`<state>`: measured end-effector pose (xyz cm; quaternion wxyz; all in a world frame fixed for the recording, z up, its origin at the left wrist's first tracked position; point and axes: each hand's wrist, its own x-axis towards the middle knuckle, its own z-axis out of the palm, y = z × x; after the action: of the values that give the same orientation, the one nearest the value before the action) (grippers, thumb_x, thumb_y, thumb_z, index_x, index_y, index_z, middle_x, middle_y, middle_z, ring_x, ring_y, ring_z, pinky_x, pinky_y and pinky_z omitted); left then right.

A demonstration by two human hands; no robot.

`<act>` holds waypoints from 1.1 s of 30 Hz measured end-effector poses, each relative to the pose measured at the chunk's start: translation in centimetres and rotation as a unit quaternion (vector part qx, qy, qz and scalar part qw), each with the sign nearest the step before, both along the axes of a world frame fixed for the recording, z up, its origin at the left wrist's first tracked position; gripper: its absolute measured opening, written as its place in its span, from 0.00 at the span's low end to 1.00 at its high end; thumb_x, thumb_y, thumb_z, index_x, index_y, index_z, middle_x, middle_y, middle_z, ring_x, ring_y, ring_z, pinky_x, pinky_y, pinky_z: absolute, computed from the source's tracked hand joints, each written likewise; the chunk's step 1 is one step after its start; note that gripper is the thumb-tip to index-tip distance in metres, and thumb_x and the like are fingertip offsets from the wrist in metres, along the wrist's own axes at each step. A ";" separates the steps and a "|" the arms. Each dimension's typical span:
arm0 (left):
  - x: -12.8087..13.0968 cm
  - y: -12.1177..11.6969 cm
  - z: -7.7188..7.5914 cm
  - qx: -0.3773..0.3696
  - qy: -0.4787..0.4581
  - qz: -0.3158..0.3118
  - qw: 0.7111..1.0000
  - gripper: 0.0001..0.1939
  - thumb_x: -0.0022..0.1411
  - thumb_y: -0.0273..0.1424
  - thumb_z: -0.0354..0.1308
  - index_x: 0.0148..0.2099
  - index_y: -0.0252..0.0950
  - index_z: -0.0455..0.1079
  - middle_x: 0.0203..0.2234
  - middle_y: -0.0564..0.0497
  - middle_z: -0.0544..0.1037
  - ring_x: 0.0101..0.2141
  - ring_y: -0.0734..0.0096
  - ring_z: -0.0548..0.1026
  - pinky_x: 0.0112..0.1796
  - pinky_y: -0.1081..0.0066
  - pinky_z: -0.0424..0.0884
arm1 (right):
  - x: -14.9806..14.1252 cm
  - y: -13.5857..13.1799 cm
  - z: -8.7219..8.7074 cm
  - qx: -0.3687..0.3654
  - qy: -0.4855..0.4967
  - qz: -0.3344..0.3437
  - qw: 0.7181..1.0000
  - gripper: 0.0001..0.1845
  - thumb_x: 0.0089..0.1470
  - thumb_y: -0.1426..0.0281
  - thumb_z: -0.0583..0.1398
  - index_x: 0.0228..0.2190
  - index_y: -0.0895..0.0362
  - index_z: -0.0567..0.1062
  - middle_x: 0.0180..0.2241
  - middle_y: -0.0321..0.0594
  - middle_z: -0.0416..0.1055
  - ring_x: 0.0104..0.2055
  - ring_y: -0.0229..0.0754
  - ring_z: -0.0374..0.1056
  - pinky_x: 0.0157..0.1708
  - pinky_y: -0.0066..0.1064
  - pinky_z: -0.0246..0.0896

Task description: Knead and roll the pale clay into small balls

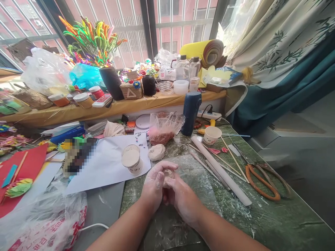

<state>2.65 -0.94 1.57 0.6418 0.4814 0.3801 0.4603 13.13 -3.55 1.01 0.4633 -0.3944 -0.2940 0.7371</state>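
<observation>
Dough piece (169, 173) cupped between left hand (154, 183) and right hand (183, 195), grip closed around it; dough lump (156, 152) just beyond on table (285, 223).

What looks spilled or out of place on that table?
White powdery marks streak the green tabletop, possibly spilled. Small dark bits lie scattered beyond the pale lump, looking like stray crumbs. The left hand and right hand look whitened too.
</observation>
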 end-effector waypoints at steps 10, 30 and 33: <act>0.0 0.8 0.4 -0.126 -0.051 0.098 0.986 0.30 0.61 0.59 0.55 0.32 0.35 0.75 0.28 0.46 0.82 0.13 0.78 0.66 0.12 0.76 0.55 | 0.3 0.1 0.1 0.062 0.009 0.072 0.995 0.26 0.56 0.58 0.62 0.53 0.54 0.67 0.32 0.34 0.68 0.29 0.40 0.65 0.31 0.34 0.65; 1.5 1.4 0.8 -0.100 -0.148 0.165 0.970 0.35 0.66 0.53 0.56 0.14 0.37 0.62 0.13 0.52 0.67 0.21 0.70 0.71 0.29 0.69 0.70 | 0.5 -0.6 -1.1 0.281 -0.333 0.036 0.899 0.23 0.67 0.55 0.51 0.51 0.57 0.73 0.47 0.51 0.75 0.51 0.55 0.70 0.50 0.43 0.62; 0.9 1.5 1.0 -0.129 -0.195 0.159 0.959 0.35 0.66 0.53 0.55 0.14 0.36 0.64 0.13 0.52 0.68 0.24 0.68 0.75 0.33 0.69 0.73 | 1.5 0.2 0.0 0.297 -0.344 0.070 0.888 0.23 0.67 0.54 0.51 0.50 0.55 0.75 0.45 0.47 0.77 0.46 0.53 0.71 0.45 0.41 0.62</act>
<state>3.58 0.59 2.57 0.6790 0.2288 0.3756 0.5878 14.60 -3.33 1.03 0.3758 -0.4462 -0.6666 0.4640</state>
